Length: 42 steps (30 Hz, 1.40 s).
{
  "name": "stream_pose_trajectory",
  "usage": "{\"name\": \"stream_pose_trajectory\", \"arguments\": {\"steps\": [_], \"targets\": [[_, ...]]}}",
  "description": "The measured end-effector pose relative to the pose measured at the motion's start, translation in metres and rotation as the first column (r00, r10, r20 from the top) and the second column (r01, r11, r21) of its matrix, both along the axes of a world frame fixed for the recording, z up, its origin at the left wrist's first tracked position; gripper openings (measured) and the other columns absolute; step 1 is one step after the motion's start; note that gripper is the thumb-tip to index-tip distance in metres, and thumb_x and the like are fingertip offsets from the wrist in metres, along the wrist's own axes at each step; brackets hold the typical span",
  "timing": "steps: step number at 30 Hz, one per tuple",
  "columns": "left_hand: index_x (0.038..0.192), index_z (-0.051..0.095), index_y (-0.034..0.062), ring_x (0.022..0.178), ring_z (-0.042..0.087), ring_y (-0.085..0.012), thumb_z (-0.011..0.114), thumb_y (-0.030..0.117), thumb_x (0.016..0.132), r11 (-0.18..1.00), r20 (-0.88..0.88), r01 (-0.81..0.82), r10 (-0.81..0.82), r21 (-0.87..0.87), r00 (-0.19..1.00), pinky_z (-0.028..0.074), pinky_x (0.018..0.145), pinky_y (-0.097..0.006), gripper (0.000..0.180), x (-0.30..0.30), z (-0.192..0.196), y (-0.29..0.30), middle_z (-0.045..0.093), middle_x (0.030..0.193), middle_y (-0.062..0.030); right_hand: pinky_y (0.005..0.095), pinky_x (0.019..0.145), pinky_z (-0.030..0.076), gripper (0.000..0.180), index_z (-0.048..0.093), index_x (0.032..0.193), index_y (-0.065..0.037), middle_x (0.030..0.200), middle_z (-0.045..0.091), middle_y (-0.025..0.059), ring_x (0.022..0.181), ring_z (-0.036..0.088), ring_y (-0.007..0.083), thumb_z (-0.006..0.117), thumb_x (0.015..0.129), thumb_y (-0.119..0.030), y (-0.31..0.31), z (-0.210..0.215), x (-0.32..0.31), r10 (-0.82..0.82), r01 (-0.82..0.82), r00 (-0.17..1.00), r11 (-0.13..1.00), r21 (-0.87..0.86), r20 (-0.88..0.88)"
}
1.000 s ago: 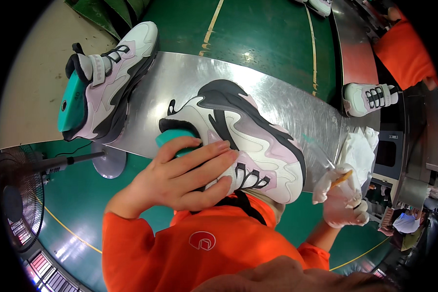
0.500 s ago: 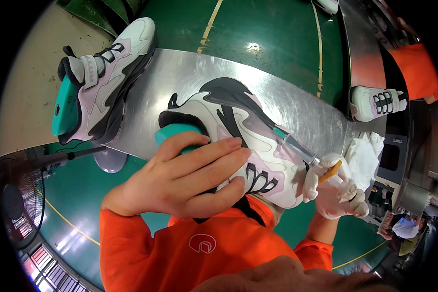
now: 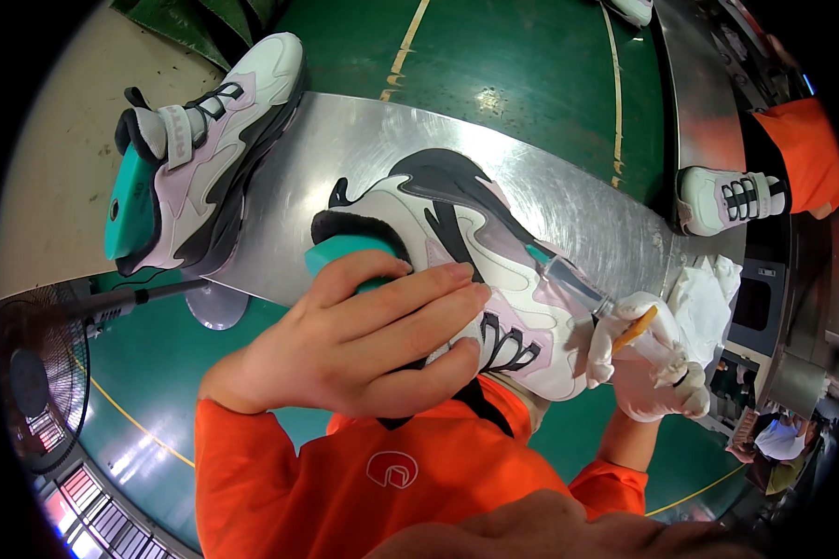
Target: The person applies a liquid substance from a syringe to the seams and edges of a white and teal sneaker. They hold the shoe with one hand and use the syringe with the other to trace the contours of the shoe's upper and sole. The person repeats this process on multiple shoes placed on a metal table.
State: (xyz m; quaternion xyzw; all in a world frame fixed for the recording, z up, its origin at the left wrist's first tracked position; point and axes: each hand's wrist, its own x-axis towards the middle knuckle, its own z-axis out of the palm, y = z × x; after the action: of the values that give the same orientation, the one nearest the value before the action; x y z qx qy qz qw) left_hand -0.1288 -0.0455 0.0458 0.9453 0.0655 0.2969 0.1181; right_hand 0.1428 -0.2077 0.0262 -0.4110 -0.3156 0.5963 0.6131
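Note:
A white, pink and black sneaker (image 3: 522, 298) with a teal shoe last (image 3: 331, 250) in its collar lies tilted on its side on the metal bench. My bare left hand (image 3: 368, 340) lies over its tongue and upper laces, with its fingers wrapped round them. In a white glove, my right hand (image 3: 648, 359) is closed on a flat tool (image 3: 576, 285) with a shiny front part and a yellow-brown handle. The tool's teal-looking tip touches the sneaker's side near the edge of the dark sole. I cannot make out whether that tip is bristle or blade.
Another matching sneaker (image 3: 219, 154) with a teal last stands at the left end of the metal bench (image 3: 364, 121). At right are a crumpled white cloth (image 3: 704, 303) and a third sneaker (image 3: 732, 200), near a person's orange sleeve (image 3: 802, 154). A fan (image 3: 37, 373) stands at lower left.
The whole view has shifted slightly. My hands, the sneaker and the tool keep nearly the same places relative to one another.

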Motion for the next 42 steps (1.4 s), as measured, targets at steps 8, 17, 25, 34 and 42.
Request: {"name": "stream_pose_trajectory", "arguments": {"steps": [8, 17, 25, 34, 42], "targets": [[0.092, 0.056, 0.0148, 0.102, 0.067, -0.0239, 0.066, 0.004, 0.078, 1.0, 0.0, 0.008, -0.008, 0.005, 1.0, 0.048, 0.081, -0.034, 0.02, 0.0, 0.001, 0.001, 0.071, 0.111, -0.0072, 0.0331, 0.059, 0.048, 0.101, 0.049, 0.124, 0.013, 0.105, 0.061, 0.0214, 0.075, 0.059, 0.0256, 0.077, 0.058, -0.058, -0.007, 0.011, 0.007, -0.026, 0.028, 0.998, 0.999, -0.037, 0.054], [0.093, 0.056, 0.0143, 0.103, 0.068, -0.0252, 0.067, 0.004, 0.078, 1.0, -0.034, 0.005, -0.005, 0.018, 0.999, 0.048, 0.081, -0.037, 0.021, 0.0, 0.003, 0.0, 0.071, 0.111, -0.0072, 0.0339, 0.056, 0.048, 0.103, 0.049, 0.122, 0.013, 0.103, 0.061, 0.0224, 0.073, 0.059, 0.0269, 0.076, 0.057, -0.061, -0.023, 0.029, 0.009, -0.101, 0.116, 0.982, 0.989, -0.086, 0.159], [0.092, 0.056, 0.0125, 0.107, 0.066, -0.0276, 0.068, 0.005, 0.079, 1.0, -0.018, 0.015, -0.015, -0.003, 1.0, 0.046, 0.085, -0.038, 0.019, 0.001, 0.004, 0.0, 0.07, 0.115, -0.0092, 0.033, 0.05, 0.047, 0.108, 0.051, 0.116, 0.018, 0.104, 0.063, 0.0288, 0.065, 0.061, 0.0267, 0.076, 0.054, -0.066, -0.048, 0.034, 0.007, -0.251, 0.306, 0.917, 0.942, -0.142, 0.311], [0.092, 0.06, 0.013, 0.11, 0.064, -0.0231, 0.07, 0.01, 0.075, 1.0, -0.081, -0.011, 0.013, 0.027, 0.997, 0.044, 0.088, -0.036, 0.02, 0.001, 0.011, -0.002, 0.069, 0.115, -0.0058, 0.0351, 0.052, 0.049, 0.109, 0.05, 0.118, 0.02, 0.105, 0.063, 0.0302, 0.07, 0.062, 0.0293, 0.081, 0.052, -0.062, -0.069, 0.03, 0.01, -0.281, 0.312, 0.928, 0.945, -0.099, 0.245], [0.095, 0.061, 0.0086, 0.107, 0.065, -0.027, 0.072, 0.016, 0.077, 1.0, -0.102, -0.012, 0.014, 0.029, 0.995, 0.042, 0.087, -0.037, 0.023, -0.001, 0.013, -0.009, 0.069, 0.115, -0.009, 0.0364, 0.051, 0.05, 0.108, 0.051, 0.12, 0.019, 0.109, 0.062, 0.0316, 0.076, 0.063, 0.0315, 0.085, 0.051, -0.058, -0.091, 0.016, 0.016, -0.185, 0.192, 0.975, 0.98, -0.046, 0.122]]}}
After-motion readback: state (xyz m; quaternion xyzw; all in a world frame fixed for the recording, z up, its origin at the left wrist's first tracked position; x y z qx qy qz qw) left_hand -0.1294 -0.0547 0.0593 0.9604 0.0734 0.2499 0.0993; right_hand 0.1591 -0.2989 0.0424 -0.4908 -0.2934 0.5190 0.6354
